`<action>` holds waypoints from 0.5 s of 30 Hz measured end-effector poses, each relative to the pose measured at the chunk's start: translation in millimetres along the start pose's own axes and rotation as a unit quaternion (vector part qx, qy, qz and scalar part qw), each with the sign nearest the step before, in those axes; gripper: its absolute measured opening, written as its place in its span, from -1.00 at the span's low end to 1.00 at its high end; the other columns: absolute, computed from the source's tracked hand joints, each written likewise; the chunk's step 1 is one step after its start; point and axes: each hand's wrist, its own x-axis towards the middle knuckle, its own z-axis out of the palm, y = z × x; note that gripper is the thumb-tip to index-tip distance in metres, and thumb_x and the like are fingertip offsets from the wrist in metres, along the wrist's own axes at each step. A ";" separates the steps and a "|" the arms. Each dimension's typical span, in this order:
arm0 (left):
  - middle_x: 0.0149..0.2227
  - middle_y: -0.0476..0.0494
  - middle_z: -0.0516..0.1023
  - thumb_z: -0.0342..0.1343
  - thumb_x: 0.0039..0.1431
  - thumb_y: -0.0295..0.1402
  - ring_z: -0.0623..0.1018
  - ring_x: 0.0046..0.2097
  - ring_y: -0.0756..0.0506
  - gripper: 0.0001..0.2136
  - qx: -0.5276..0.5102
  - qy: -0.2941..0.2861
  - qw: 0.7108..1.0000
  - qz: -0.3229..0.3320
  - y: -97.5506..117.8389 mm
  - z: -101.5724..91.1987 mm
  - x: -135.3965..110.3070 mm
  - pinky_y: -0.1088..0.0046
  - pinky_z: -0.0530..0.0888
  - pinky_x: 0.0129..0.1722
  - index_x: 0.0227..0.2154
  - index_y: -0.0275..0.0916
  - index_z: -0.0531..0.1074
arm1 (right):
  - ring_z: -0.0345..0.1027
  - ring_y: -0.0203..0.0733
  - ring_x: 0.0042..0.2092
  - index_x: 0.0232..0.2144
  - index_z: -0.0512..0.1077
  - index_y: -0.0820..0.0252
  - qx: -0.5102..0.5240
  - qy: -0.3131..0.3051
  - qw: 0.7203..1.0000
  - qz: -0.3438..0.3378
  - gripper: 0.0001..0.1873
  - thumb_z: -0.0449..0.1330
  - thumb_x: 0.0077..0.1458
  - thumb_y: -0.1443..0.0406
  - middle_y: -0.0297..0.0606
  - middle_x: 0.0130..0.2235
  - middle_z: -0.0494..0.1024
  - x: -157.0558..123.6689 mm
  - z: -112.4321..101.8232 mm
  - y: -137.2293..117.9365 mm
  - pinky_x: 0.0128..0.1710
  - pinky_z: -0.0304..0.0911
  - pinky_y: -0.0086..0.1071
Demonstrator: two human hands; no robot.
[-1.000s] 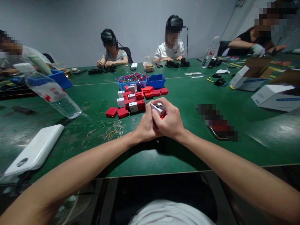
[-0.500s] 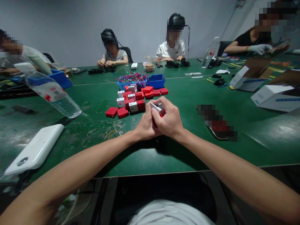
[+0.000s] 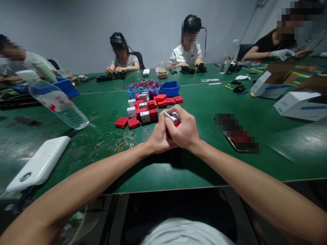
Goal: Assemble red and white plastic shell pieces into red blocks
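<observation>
Green table (image 3: 204, 98), two cartons (image 3: 300, 102); both hands (image 3: 187, 129) clasp one white block (image 3: 171, 118).

On the worktop (image 3: 204, 102) I see boxes (image 3: 145, 116) mid-scene, bins (image 3: 170, 90) just behind them, a bottle (image 3: 59, 102) to the left, cartons (image 3: 297, 106) to the right.

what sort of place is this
Probably a small assembly workshop: a long green table bears a pile of red and white cases and tangled coloured wires in a blue bin, with people seated around it.
</observation>
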 end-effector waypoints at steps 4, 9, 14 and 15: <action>-0.12 -0.09 0.50 0.43 -0.17 -0.19 0.58 -0.16 -0.14 -0.14 0.013 0.012 1.000 -0.018 1.8 1.4 -1.2 0.29 0.55 -0.18 0.12 -0.09 -0.01 | 0.38 -0.18 -0.37 -0.35 0.42 0.10 0.006 -0.002 1.000 0.015 -0.92 0.17 0.02 0.30 -0.30 -0.33 0.58 0.5 -0.9 -0.1 -0.27 0.31 -0.30; -0.09 -0.09 0.54 0.41 -0.14 -0.16 0.60 -0.18 -0.14 -0.16 0.040 0.024 0.998 -0.034 8.0 1.6 -1.7 0.30 0.57 -0.20 0.15 -0.05 0.03 | 0.40 -0.18 -0.36 -0.36 0.42 0.10 0.022 0.002 0.999 0.031 -0.93 0.17 0.02 0.30 -0.32 -0.34 0.58 0.7 -1.3 -0.7 -0.28 0.30 -0.31; -0.12 -0.10 0.55 0.44 -0.20 -0.22 0.61 -0.21 -0.16 -0.06 0.056 0.031 0.998 -0.022 5.8 0.1 -1.7 0.31 0.57 -0.24 0.21 -0.08 0.00 | 0.40 -0.18 -0.35 -0.35 0.41 0.10 0.028 0.002 0.999 0.028 -0.92 0.16 0.02 0.31 -0.32 -0.33 0.58 -0.1 -1.6 -2.5 -0.26 0.31 -0.30; -0.13 -0.10 0.55 0.44 -0.21 -0.23 0.61 -0.21 -0.16 -0.04 0.056 0.029 0.998 -0.018 3.9 -0.3 -1.8 0.31 0.57 -0.24 0.22 -0.08 -0.02 | 0.40 -0.18 -0.34 -0.35 0.41 0.10 0.026 0.001 0.999 0.024 -0.92 0.16 0.02 0.31 -0.31 -0.33 0.58 -0.4 -1.5 -2.4 -0.26 0.31 -0.30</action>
